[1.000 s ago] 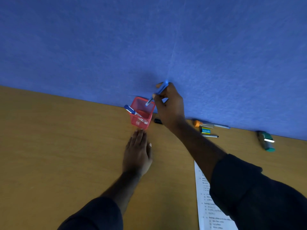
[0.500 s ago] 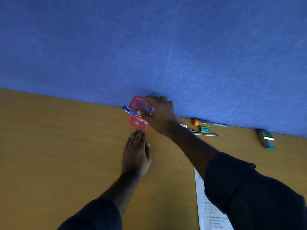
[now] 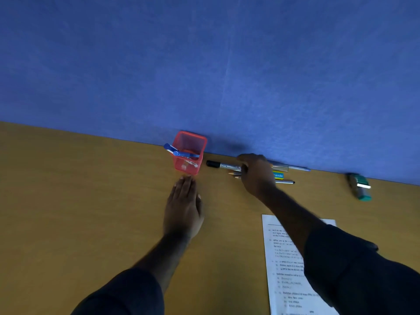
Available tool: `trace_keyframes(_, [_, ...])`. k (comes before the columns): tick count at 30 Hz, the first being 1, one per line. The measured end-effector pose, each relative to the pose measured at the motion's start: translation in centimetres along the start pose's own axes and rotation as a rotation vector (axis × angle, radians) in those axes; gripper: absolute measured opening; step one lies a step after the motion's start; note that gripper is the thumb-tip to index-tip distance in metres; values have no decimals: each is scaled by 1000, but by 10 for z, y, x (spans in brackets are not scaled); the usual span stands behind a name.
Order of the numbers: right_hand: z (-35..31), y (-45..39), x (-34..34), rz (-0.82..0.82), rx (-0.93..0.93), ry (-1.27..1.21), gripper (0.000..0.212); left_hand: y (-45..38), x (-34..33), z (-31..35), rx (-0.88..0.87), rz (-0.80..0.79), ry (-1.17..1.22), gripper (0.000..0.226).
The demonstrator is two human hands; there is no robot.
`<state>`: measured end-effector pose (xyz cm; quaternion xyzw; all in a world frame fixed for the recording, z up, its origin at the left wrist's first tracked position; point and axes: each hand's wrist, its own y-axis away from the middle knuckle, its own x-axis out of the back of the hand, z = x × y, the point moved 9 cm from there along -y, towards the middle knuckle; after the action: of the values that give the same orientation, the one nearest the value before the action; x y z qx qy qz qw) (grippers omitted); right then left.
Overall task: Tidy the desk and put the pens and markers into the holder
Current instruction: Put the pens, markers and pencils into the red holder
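A red mesh holder (image 3: 181,165) stands at the desk's back edge against the blue partition, with blue pens (image 3: 176,152) leaning in it. My left hand (image 3: 183,208) lies flat on the desk just in front of the holder, fingers together and holding nothing. My right hand (image 3: 256,175) is down on a cluster of pens to the right of the holder. Its thumb and fingers close around the barrel of a black-capped marker (image 3: 213,164), which lies on the desk. Two pencil tips (image 3: 234,174) stick out under that hand. A dark pen (image 3: 286,182) and a blue pen (image 3: 295,167) lie beyond it.
A blue and yellow eraser box (image 3: 278,175) sits among the pens. A green stapler-like object (image 3: 360,186) lies at the far right by the partition. A printed sheet (image 3: 279,258) lies near the front right, partly under my right arm. The wooden desk (image 3: 79,201) stretches left.
My right hand dropped its blue pen into the holder, then moved right and down onto the pens. My left hand has stayed flat in front of the holder.
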<state>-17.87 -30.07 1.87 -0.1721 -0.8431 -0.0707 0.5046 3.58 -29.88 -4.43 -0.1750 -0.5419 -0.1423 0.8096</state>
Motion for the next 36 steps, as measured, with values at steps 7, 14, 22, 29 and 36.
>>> trace_keyframes(7, [-40, -10, -39, -174, 108, 140, 45, 0, -1, -1, -2, 2, 12, 52])
trace_keyframes(14, [-32, -15, -37, -102, 136, 161, 34, -1, 0, 0, 1, -4, 25, 53])
trace_keyframes(22, [-81, -3, 46, 230, 285, -243, 53, -1, -2, 0, -8, -18, 11, 54])
trace_keyframes(29, [-123, -11, 86, 304, 328, -503, 48, 3, -11, 3, -76, -145, -91, 79])
trace_keyframes(36, [-139, -16, 60, 208, 345, -481, 44, 21, -16, -1, -105, -180, -133, 85])
